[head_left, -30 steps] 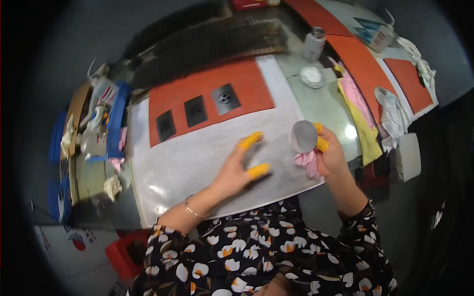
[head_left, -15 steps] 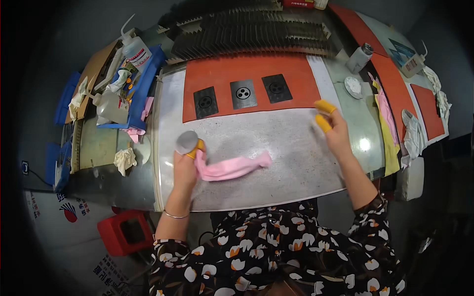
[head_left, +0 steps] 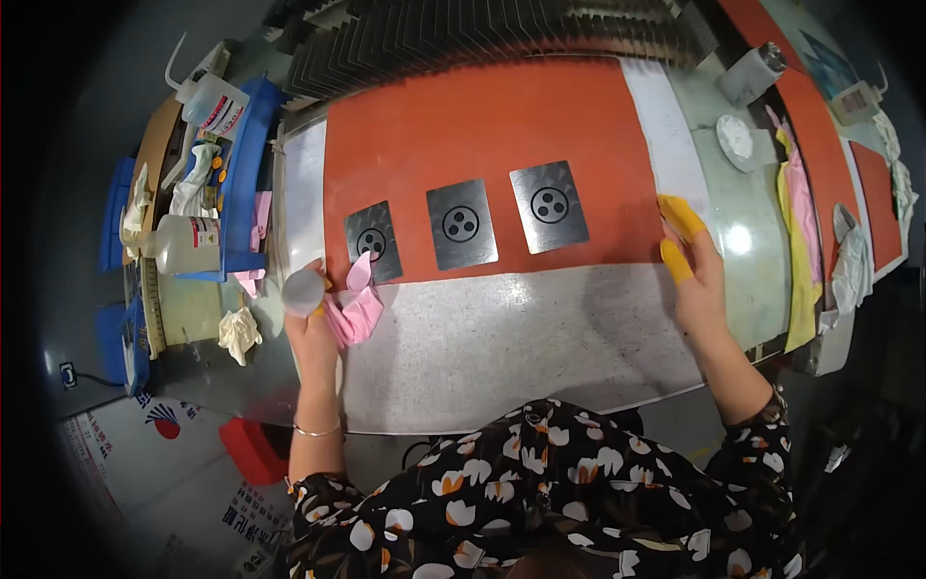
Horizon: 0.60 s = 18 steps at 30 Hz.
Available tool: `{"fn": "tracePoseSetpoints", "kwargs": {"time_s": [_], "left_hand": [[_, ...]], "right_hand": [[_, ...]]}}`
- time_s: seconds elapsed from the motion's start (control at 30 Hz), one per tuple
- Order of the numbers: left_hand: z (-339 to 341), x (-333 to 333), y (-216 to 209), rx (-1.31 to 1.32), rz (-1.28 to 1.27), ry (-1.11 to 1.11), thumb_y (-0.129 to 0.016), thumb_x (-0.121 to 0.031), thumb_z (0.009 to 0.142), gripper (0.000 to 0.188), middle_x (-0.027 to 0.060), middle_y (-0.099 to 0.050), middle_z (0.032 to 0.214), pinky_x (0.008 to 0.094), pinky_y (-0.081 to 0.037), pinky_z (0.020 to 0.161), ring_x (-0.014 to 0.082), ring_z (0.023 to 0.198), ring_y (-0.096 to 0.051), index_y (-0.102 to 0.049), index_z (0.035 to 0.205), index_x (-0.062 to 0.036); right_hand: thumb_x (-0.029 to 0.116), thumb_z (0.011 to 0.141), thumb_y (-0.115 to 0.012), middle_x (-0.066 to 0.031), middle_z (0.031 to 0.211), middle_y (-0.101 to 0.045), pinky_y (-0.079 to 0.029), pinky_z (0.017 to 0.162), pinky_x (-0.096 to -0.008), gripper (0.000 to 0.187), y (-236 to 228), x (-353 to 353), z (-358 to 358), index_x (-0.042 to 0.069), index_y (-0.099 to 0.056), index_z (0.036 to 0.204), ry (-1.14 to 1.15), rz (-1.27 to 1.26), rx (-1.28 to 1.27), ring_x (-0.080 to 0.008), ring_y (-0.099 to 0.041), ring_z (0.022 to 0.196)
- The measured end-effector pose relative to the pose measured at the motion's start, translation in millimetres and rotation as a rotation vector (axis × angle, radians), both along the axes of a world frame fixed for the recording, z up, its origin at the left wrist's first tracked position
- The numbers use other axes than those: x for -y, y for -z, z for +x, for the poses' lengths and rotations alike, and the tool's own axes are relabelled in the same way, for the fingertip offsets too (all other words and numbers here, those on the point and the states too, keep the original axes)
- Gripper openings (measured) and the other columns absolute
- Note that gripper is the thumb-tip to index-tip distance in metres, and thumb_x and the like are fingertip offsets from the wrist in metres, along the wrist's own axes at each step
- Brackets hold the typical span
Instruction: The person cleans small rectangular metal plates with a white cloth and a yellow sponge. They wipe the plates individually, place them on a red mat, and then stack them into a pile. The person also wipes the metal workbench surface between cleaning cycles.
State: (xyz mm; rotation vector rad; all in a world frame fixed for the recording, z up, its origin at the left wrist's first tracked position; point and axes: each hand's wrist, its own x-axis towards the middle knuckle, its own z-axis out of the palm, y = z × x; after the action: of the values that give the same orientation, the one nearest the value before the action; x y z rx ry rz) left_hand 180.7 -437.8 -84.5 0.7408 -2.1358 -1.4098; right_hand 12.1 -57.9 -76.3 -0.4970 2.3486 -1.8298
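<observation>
In my left hand (head_left: 313,347) are a pink cloth (head_left: 359,314) and a round grey disc-shaped thing (head_left: 304,292). The cloth hangs to the right of the fingers, close to the left front corner of an orange mat (head_left: 405,125). Yellow finger covers show on both hands. At the mat's right edge is my right hand (head_left: 702,280), thumb and forefinger apart; whether they touch the mat I cannot tell. Lying in a row on the mat are a left metal plate (head_left: 361,220), a middle one (head_left: 480,241) and a right one (head_left: 572,232), each marked with a black ring and dots.
A dark finned rack (head_left: 482,39) spans the back. At left stand a blue tray (head_left: 253,145), squeeze bottles (head_left: 188,244) and a crumpled white cloth (head_left: 239,335). On the right are a metal bottle (head_left: 752,75), a white round dish (head_left: 735,138) and a yellow cloth (head_left: 803,280).
The view has shifted closer to the mat. My left hand has brought the cloth and disc to the mat's left corner, and the cloth now bunches up. My right hand has come to the mat's right edge.
</observation>
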Motion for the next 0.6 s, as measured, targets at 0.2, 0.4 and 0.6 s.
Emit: {"fn": "tracePoseSetpoints", "kwargs": {"time_s": [0.2,0.4,0.6], "left_hand": [[-9,-125,-38,0.079,0.287,0.319,-0.055,-0.011,0.081,0.014,0.0032,-0.061,0.080,0.0265,-0.043,0.058,0.0108,0.066,-0.055,-0.059,0.090,-0.0002],[-69,-173,-55,0.230,-0.182,1.128,-0.051,-0.002,0.075,0.017,0.0179,-0.061,0.083,0.0399,-0.048,0.067,0.0363,0.074,-0.058,-0.057,0.091,0.0011],[-82,-206,-56,0.717,0.719,1.099,-0.051,-0.011,0.086,0.011,0.0077,-0.060,0.070,0.0274,-0.045,0.051,0.0162,0.059,-0.059,-0.056,0.085,-0.0012]], "right_hand": [[0.022,0.083,-0.062,-0.0180,0.131,-0.041,-0.031,0.101,-0.0383,0.058,-28,24,43,-0.002,-0.037,0.130,-0.538,0.160,-0.315,-0.0344,-0.040,0.120],[0.026,0.080,-0.067,-0.0190,0.127,-0.045,-0.033,0.099,-0.0396,0.062,-23,28,50,-0.001,-0.038,0.128,-0.626,-0.100,0.196,-0.0337,-0.044,0.116],[0.017,0.086,-0.060,-0.0111,0.110,-0.054,-0.048,0.079,-0.0303,0.049,-22,-2,57,-0.001,-0.037,0.125,-0.569,-0.245,0.731,-0.0148,-0.056,0.097]]}}
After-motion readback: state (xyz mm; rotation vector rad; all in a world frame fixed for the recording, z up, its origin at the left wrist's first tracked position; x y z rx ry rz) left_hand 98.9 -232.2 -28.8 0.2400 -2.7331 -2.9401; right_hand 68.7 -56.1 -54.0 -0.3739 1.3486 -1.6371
